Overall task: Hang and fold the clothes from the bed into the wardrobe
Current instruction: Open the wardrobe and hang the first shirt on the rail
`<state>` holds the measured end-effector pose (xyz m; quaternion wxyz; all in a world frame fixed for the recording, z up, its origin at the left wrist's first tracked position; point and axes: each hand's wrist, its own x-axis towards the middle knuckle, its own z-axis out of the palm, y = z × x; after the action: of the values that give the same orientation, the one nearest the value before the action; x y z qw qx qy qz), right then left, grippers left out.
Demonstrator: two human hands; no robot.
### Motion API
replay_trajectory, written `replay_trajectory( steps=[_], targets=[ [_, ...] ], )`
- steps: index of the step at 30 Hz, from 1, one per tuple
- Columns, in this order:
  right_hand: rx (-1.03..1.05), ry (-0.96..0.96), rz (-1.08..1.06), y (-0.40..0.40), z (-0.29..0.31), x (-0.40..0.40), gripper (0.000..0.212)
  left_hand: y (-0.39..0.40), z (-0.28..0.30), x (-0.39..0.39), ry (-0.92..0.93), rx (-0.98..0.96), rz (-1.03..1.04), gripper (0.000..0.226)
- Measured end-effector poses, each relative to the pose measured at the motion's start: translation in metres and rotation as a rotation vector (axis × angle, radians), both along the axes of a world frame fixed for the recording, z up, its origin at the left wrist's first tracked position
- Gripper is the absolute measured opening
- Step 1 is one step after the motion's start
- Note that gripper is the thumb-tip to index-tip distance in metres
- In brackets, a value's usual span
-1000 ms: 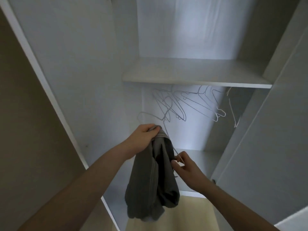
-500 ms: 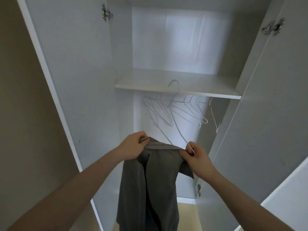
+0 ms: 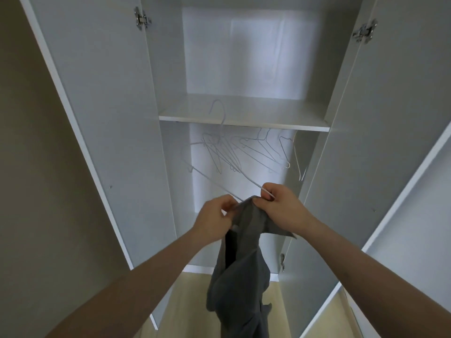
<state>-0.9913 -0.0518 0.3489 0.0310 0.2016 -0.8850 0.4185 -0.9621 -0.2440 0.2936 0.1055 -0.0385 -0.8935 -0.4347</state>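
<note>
Both hands pinch the grey shirt (image 3: 240, 272): left hand (image 3: 213, 222) at nine o'clock, right hand (image 3: 280, 206) also clamping the hanger (image 3: 219, 184). The collar could slip off the wire.

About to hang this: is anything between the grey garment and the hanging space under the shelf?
Both doors stand open. Only the empty hangers bunched under the shelf crowd that space; the grey garment is on no rail yet.

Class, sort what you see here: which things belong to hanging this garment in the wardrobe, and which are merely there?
Part of the job:
- grey garment, held at its top by both hands
- white wire hanger, its end in the right hand
- left hand
- wardrobe

Merely there:
- spare hangers under the shelf
- door hinges
- wooden floor
</note>
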Motion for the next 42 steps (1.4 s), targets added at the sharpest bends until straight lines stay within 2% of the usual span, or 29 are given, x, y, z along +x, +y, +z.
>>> replay_trajectory(
  steps=[6,12,17,19,21,24,26,29,33,35,36,37,39,42],
  targets=[
    [0.097,-0.130,0.000,0.033,0.004,0.017,0.047,-0.006,0.038,-0.003,0.088,0.099,-0.052,0.018],
    [-0.090,-0.299,-0.034,0.044,-0.009,0.042,0.046,0.002,0.081,-0.005,0.220,0.167,-0.158,0.019],
    [-0.036,-0.238,-0.132,0.037,-0.025,0.052,0.019,-0.026,0.112,-0.011,0.287,0.144,-0.153,0.021],
    [-0.099,-0.221,-0.195,0.033,-0.025,0.053,0.016,-0.043,0.115,-0.014,0.303,0.031,-0.135,0.019],
    [-0.133,-0.101,-0.310,0.030,-0.017,0.051,0.020,-0.067,0.110,-0.016,0.269,-0.191,-0.102,0.016],
    [-0.222,0.109,-0.428,0.018,0.008,0.050,0.037,-0.105,0.095,-0.015,0.039,-0.546,-0.104,0.016],
    [-0.254,0.195,-0.434,0.004,0.028,0.050,0.037,-0.114,0.084,-0.010,-0.116,-0.617,-0.174,0.014],
    [-0.250,0.254,-0.393,-0.018,0.056,0.049,0.038,-0.104,0.076,0.002,-0.098,-0.494,-0.243,0.011],
    [-0.294,0.133,-0.316,-0.041,0.080,0.042,0.027,-0.079,0.087,0.024,0.224,-0.282,-0.051,0.018],
    [-0.349,0.058,-0.294,-0.054,0.083,0.039,0.025,-0.066,0.089,0.041,0.310,-0.210,-0.050,0.015],
    [-0.398,0.021,-0.291,-0.060,0.082,0.037,0.025,-0.060,0.084,0.050,0.293,-0.222,-0.082,0.011],
    [-0.461,-0.016,-0.291,-0.065,0.081,0.036,0.025,-0.053,0.076,0.058,0.235,-0.241,-0.115,0.016],
    [-0.588,-0.083,-0.306,-0.074,0.076,0.031,0.019,-0.041,0.052,0.072,-0.004,-0.292,-0.172,0.045],
    [-0.679,-0.140,-0.379,-0.081,0.069,0.023,0.016,-0.029,0.003,0.085,-0.367,-0.485,-0.217,0.090]
  ],
)
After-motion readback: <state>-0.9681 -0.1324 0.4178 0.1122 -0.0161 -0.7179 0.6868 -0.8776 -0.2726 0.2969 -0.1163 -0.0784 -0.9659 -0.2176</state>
